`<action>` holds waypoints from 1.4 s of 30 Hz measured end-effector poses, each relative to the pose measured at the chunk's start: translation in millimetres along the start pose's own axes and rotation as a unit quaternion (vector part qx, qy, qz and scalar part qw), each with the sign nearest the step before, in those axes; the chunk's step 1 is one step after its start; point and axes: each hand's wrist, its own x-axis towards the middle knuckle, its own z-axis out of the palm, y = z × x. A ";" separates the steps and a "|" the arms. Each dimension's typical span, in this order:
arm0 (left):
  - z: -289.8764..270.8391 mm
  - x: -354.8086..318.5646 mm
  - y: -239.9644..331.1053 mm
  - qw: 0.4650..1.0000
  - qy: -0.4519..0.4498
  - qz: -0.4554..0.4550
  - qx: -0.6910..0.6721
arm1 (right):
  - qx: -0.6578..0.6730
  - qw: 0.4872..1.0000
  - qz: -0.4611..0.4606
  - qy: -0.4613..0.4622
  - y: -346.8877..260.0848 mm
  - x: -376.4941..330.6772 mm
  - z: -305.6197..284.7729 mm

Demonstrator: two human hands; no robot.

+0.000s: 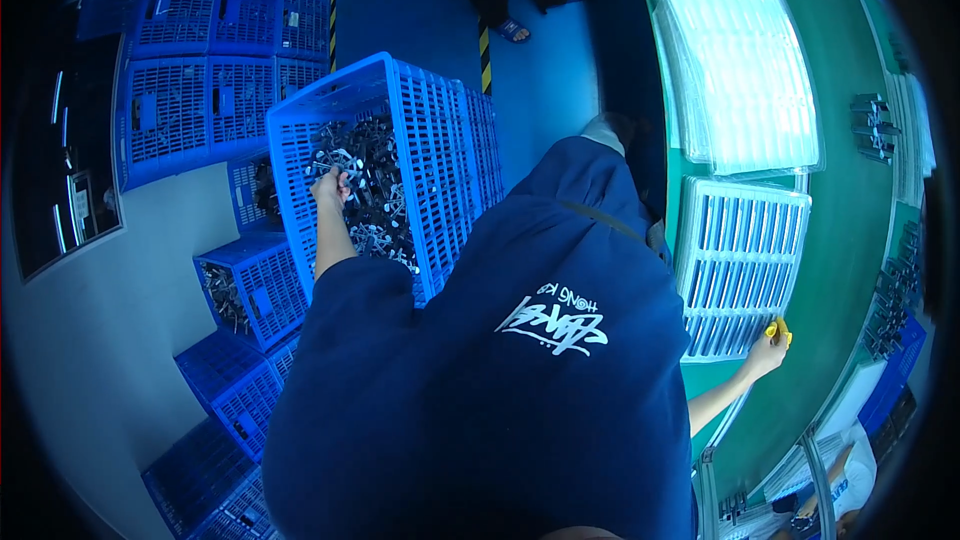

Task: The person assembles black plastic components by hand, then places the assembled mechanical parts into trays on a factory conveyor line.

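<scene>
Left hand: (pixel 330 183) reached down into the blue crate (pixel 440 130), fingers curled among the metal parts (pixel 375 190); looks closed on one, but the grip itself is too small to confirm.
Right hand: (pixel 768 345) stretched out to the green bench (pixel 850 240), fingers closed around a small yellow object (pixel 782 330), at the near corner of the slotted tray (pixel 745 250).
Metal parts: a tangled pile of pale, pronged pieces filling the crate; too many to count.
Blue crate: one, mesh-walled, open-topped, tilted toward the viewer, directly ahead of the person's dark blue shirt (pixel 500 390).
Other crates: stack of blue crates (pixel 200 70) behind and left, at least six faces visible; three more lower left on the floor (pixel 90 340), one holding dark parts.
Trays: one white slotted tray by the right hand; a stack of clear trays (pixel 740 70) beyond it on the bench.
Bench edge: small dark parts (pixel 870 120) in clusters along the far right.
Other people: one sandalled foot (pixel 512 32) at top; a seated person (pixel 840 480) lower right.
</scene>
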 end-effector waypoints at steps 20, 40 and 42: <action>270.5 -314.9 39.9 0.737 -0.256 0.602 0.172 | 0.075 0.989 0.102 0.070 -67.0 0.7 -40.1; 381.6 -462.4 30.1 0.431 -0.601 0.628 0.242 | 0.246 0.955 0.159 0.037 -180.9 -51.3 -77.5; 403.0 -458.8 30.5 0.362 -0.593 0.679 0.238 | 0.230 0.965 0.117 0.038 -192.6 -47.4 -62.2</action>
